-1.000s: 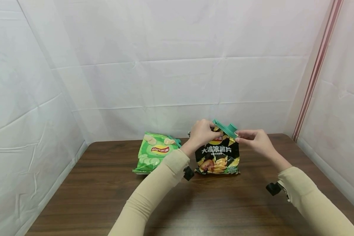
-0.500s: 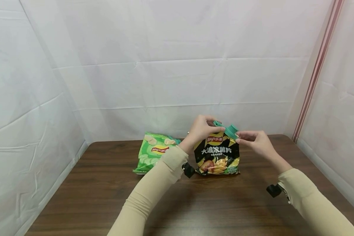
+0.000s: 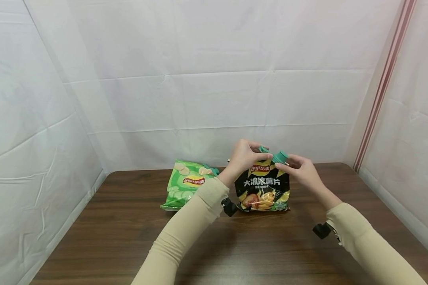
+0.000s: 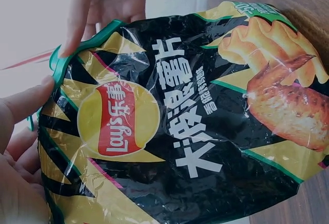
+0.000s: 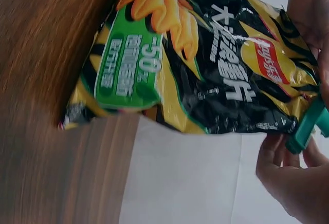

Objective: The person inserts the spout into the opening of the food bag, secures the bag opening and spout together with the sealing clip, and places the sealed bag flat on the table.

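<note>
A black and gold bag of Lay's chips [image 3: 262, 186] stands upright on the table, its printed front toward me. Along its top edge runs a green bag clip [image 3: 280, 156] with a round spout; the clip also shows in the right wrist view as a green bar [image 5: 306, 127]. My left hand [image 3: 244, 158] pinches the bag's top left part, thumb in front at the clip and fingers behind. At the top right corner, my right hand [image 3: 301, 172] pinches the clip's end between thumb and fingers. In the left wrist view, the left palm [image 4: 20, 183] lies beside the bag's top.
A green bag of Lay's chips [image 3: 185, 184] lies to the left, partly behind my left sleeve, with another green clip [image 3: 211, 169] at its top right. The brown wooden table [image 3: 135, 237] ends at a white cloth backdrop [image 3: 214, 99].
The right hand has shifted left, farther onto the clip's spout end. The left hand has moved slightly, its thumb now lower over the bag's top. The bags have stayed in place.
</note>
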Motion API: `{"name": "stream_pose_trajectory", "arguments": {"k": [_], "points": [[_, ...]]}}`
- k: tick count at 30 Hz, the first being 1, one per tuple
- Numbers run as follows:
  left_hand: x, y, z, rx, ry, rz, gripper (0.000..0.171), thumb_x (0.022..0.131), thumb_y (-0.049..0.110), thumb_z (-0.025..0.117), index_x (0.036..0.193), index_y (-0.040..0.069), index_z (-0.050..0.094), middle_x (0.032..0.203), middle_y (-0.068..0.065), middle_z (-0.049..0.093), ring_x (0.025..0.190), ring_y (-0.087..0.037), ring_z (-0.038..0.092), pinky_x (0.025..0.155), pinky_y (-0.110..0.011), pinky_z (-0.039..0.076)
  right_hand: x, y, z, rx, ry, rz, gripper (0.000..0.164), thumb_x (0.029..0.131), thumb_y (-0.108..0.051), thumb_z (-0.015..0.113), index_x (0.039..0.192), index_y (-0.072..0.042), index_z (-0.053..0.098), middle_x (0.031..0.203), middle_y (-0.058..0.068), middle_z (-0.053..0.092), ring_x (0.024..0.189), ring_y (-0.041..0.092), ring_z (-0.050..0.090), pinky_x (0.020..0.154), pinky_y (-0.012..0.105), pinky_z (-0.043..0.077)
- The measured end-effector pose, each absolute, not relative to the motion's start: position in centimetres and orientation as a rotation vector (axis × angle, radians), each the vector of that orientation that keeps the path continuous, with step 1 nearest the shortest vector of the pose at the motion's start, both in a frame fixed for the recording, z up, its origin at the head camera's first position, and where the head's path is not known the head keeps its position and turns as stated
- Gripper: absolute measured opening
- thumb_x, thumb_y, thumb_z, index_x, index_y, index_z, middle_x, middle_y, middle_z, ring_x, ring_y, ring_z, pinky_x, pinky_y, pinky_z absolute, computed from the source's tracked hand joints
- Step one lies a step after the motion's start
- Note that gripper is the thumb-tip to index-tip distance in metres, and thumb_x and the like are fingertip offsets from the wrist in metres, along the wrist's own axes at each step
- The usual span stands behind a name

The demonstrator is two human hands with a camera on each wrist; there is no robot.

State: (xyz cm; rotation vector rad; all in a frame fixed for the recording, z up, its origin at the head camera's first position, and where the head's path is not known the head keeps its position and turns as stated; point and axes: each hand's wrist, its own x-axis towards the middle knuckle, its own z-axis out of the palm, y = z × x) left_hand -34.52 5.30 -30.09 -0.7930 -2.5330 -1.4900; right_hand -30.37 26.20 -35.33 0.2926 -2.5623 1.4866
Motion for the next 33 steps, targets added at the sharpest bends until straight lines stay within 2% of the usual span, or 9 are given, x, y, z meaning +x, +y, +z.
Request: {"name": "stream_pose_trajectory", "arguments": {"k": [4, 8, 11, 14, 17, 21, 28, 33], "points": [[-34.4, 5.4, -30.1, -0.768, -2.534, -1.527, 0.028, 0.077, 0.029, 0.080, 0.097, 0.010, 0.077, 0.082, -0.004, 0.075, 0.069, -0.009, 0.067, 0.059, -0.023, 0.053, -30.7, 25.7, -35.7, 0.286, -2.508, 1.482, 0.052, 0.089, -0.037, 0.066, 0.131, -0.009, 0.056, 0.111, 0.018, 0.066, 0.070, 0.004, 0.059, 0.060, 0.029, 0.047], [-34.5, 5.3, -30.2, -0.754, -2.530, -1.576, 0.027, 0.077, 0.027, 0.080, 0.098, 0.010, 0.076, 0.081, -0.004, 0.074, 0.070, -0.011, 0.068, 0.059, -0.024, 0.053, -30.5, 25.2, -35.6, 0.258, -2.464, 1.506, 0.052, 0.087, -0.038, 0.068, 0.129, -0.009, 0.060, 0.105, 0.018, 0.068, 0.060, 0.017, 0.050, 0.050, 0.029, 0.040], [-34.4, 5.3, -30.1, -0.762, -2.522, -1.578, 0.026, 0.077, 0.026, 0.079, 0.098, 0.011, 0.076, 0.082, -0.004, 0.075, 0.069, -0.008, 0.067, 0.060, -0.024, 0.054, -30.4, 24.9, -35.5, 0.228, -2.447, 1.523, 0.055, 0.086, -0.041, 0.069, 0.129, -0.008, 0.060, 0.109, 0.018, 0.067, 0.066, 0.015, 0.053, 0.052, 0.028, 0.040], [-34.4, 5.3, -30.1, -0.770, -2.516, -1.564, 0.025, 0.077, 0.025, 0.079, 0.098, 0.011, 0.077, 0.083, -0.005, 0.075, 0.069, -0.006, 0.067, 0.062, -0.022, 0.053, -30.3, 24.9, -35.5, 0.231, -2.442, 1.523, 0.056, 0.086, -0.041, 0.069, 0.129, -0.007, 0.059, 0.109, 0.019, 0.067, 0.066, 0.016, 0.054, 0.052, 0.028, 0.040], [-34.4, 5.3, -30.0, -0.772, -2.519, -1.540, 0.025, 0.077, 0.026, 0.079, 0.098, 0.012, 0.077, 0.083, -0.005, 0.075, 0.070, -0.006, 0.067, 0.062, -0.021, 0.053, -30.3, 25.0, -35.5, 0.250, -2.441, 1.521, 0.053, 0.087, -0.039, 0.068, 0.128, -0.007, 0.060, 0.104, 0.019, 0.068, 0.058, 0.018, 0.051, 0.048, 0.028, 0.039], [-34.4, 5.2, -30.0, -0.777, -2.530, -1.507, 0.026, 0.078, 0.028, 0.079, 0.098, 0.013, 0.076, 0.083, -0.003, 0.075, 0.070, -0.006, 0.067, 0.062, -0.020, 0.053, -30.4, 25.1, -35.4, 0.260, -2.457, 1.517, 0.053, 0.087, -0.039, 0.068, 0.127, -0.006, 0.060, 0.102, 0.019, 0.069, 0.056, 0.015, 0.049, 0.047, 0.028, 0.039], [-34.6, 5.1, -29.9, -0.767, -2.472, -1.667, 0.019, 0.080, 0.021, 0.077, 0.095, 0.010, 0.074, 0.085, -0.002, 0.073, 0.074, -0.009, 0.066, 0.066, -0.026, 0.054, -30.8, 25.4, -35.4, 0.227, -2.497, 1.532, 0.057, 0.086, -0.043, 0.067, 0.129, -0.006, 0.059, 0.114, 0.019, 0.066, 0.072, 0.007, 0.058, 0.053, 0.028, 0.040], [-34.4, 4.9, -29.7, -0.792, -2.459, -1.713, 0.011, 0.083, 0.016, 0.074, 0.093, 0.010, 0.073, 0.088, -0.003, 0.073, 0.077, -0.010, 0.066, 0.068, -0.026, 0.054, -30.9, 25.6, -35.4, 0.215, -2.495, 1.554, 0.057, 0.086, -0.042, 0.068, 0.129, -0.006, 0.059, 0.113, 0.017, 0.066, 0.079, 0.003, 0.061, 0.056, 0.029, 0.042]]}}
